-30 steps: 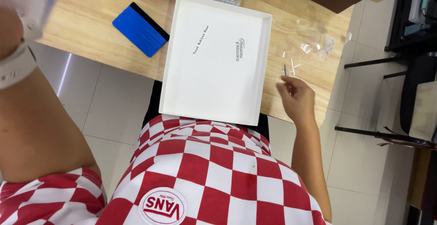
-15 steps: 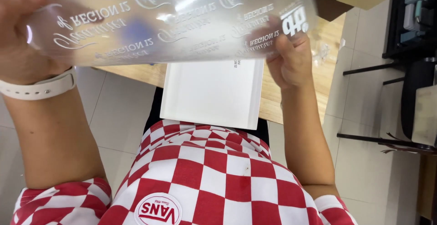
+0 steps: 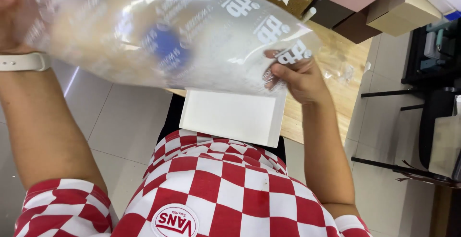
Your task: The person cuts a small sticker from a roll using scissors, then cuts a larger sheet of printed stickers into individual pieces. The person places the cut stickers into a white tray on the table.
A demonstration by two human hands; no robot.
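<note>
The fingers of the right hand pinched the right edge of a clear plastic bag, thumb on top. The left hand gripped the bag's far left edge at the frame corner; its fingers could not be made out. The bag hung stretched above a white tray overhanging the wooden tabletop. Boxes crowded the far right; tiled floor lay open below.

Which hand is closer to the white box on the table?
Right. The right hand grips the clear printed bag just above the white box; the left hand holds the bag's far end, well away.
</note>
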